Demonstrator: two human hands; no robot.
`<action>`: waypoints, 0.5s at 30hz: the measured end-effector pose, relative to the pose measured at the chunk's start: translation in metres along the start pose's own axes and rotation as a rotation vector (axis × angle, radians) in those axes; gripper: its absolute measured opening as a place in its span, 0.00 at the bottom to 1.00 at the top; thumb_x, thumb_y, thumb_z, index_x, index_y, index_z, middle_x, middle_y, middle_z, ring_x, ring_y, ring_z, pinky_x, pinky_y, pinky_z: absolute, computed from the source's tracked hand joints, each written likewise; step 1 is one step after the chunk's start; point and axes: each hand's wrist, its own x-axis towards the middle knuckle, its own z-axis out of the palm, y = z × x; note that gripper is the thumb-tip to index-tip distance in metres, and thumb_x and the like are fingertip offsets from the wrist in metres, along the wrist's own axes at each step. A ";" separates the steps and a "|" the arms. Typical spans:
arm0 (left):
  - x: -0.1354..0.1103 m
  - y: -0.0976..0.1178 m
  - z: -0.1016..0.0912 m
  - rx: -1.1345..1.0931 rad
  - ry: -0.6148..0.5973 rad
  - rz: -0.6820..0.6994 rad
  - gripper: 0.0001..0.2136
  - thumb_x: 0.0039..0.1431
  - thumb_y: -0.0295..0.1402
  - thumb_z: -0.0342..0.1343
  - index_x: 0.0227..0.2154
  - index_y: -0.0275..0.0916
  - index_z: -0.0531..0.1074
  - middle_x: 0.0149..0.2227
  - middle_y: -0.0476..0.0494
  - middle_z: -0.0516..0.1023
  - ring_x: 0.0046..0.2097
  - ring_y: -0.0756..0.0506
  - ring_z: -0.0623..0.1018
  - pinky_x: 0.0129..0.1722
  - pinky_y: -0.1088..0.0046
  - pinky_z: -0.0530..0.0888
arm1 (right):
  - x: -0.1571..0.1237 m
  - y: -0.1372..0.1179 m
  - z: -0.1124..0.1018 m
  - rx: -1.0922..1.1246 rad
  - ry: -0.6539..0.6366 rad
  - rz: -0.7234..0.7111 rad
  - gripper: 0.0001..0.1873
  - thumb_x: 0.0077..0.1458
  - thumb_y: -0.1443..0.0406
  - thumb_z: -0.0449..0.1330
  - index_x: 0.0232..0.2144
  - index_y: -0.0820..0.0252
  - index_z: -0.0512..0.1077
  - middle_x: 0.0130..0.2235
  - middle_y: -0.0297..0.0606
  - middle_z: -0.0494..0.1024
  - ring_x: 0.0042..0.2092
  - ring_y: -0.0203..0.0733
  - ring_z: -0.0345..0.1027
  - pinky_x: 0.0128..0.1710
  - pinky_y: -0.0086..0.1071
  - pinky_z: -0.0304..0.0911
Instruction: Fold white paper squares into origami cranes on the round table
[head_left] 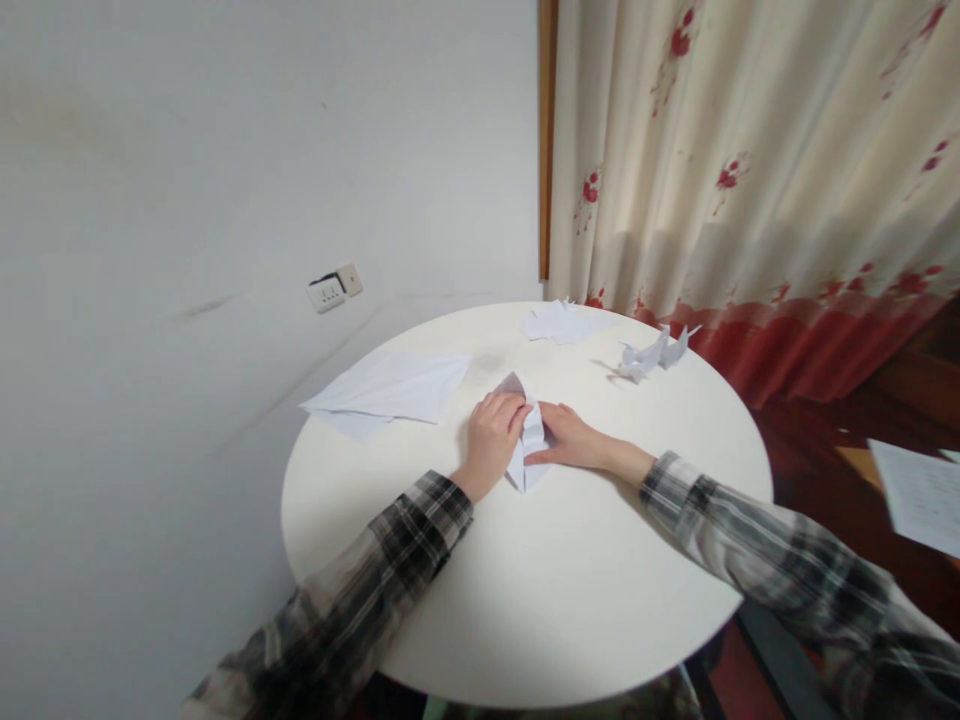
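A folded sheet of white paper (533, 432), drawn out into a long diamond with pointed ends, lies on the round white table between my hands. Over its left side, my left hand (493, 437) has its fingers bent and pressed onto the paper. From the right, my right hand (576, 440) holds the other edge, with thumb and fingers on either side of a raised fold. Parts of the paper are covered by my fingers.
White sheets (397, 385) lie at the table's left edge. More paper (562, 322) is at the back. Folded paper figures (651, 355) stand at the back right. A wall with a socket (327, 294) borders the left; a curtain (720, 170) hangs behind.
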 end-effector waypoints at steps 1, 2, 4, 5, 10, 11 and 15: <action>0.001 0.001 -0.001 0.036 0.040 0.008 0.07 0.57 0.35 0.49 0.30 0.39 0.70 0.33 0.45 0.71 0.38 0.46 0.69 0.39 0.68 0.65 | 0.000 0.000 0.000 0.001 -0.003 0.001 0.39 0.38 0.46 0.60 0.50 0.59 0.58 0.49 0.46 0.66 0.50 0.50 0.58 0.50 0.49 0.49; 0.001 0.002 -0.003 0.070 0.081 0.013 0.07 0.56 0.35 0.51 0.29 0.40 0.71 0.33 0.44 0.70 0.38 0.45 0.68 0.39 0.67 0.64 | 0.000 -0.001 -0.001 0.003 -0.005 0.001 0.39 0.39 0.46 0.60 0.50 0.58 0.58 0.49 0.45 0.66 0.50 0.50 0.59 0.50 0.49 0.49; 0.002 0.003 -0.005 0.115 0.156 0.017 0.06 0.53 0.36 0.54 0.29 0.41 0.72 0.35 0.44 0.69 0.39 0.45 0.67 0.40 0.66 0.64 | 0.000 -0.001 -0.001 0.006 -0.008 0.002 0.39 0.39 0.47 0.60 0.50 0.58 0.58 0.49 0.45 0.66 0.50 0.50 0.58 0.51 0.49 0.48; 0.002 0.003 -0.005 0.124 0.185 0.019 0.05 0.53 0.36 0.54 0.29 0.42 0.73 0.36 0.44 0.68 0.39 0.45 0.67 0.40 0.65 0.64 | 0.000 -0.002 -0.002 0.006 -0.009 0.002 0.39 0.39 0.47 0.60 0.51 0.58 0.58 0.49 0.45 0.66 0.50 0.50 0.58 0.51 0.49 0.48; 0.002 0.001 -0.005 0.079 0.254 -0.001 0.05 0.52 0.35 0.55 0.32 0.41 0.70 0.43 0.42 0.65 0.47 0.43 0.65 0.47 0.62 0.63 | 0.000 -0.002 -0.002 -0.001 -0.011 0.005 0.40 0.39 0.48 0.61 0.52 0.58 0.57 0.50 0.46 0.65 0.51 0.50 0.58 0.50 0.48 0.49; 0.003 0.000 -0.005 0.044 0.264 -0.012 0.07 0.52 0.35 0.56 0.33 0.40 0.69 0.45 0.42 0.64 0.48 0.43 0.65 0.48 0.61 0.63 | 0.000 -0.002 -0.002 0.001 -0.013 0.004 0.40 0.39 0.48 0.61 0.52 0.57 0.57 0.50 0.46 0.65 0.51 0.50 0.58 0.50 0.48 0.49; 0.003 -0.003 -0.003 -0.120 0.279 -0.051 0.17 0.51 0.35 0.56 0.43 0.39 0.60 0.47 0.39 0.64 0.51 0.43 0.66 0.49 0.61 0.64 | -0.001 -0.002 -0.003 0.011 -0.025 0.009 0.41 0.39 0.47 0.61 0.53 0.56 0.55 0.51 0.45 0.65 0.52 0.50 0.57 0.52 0.49 0.47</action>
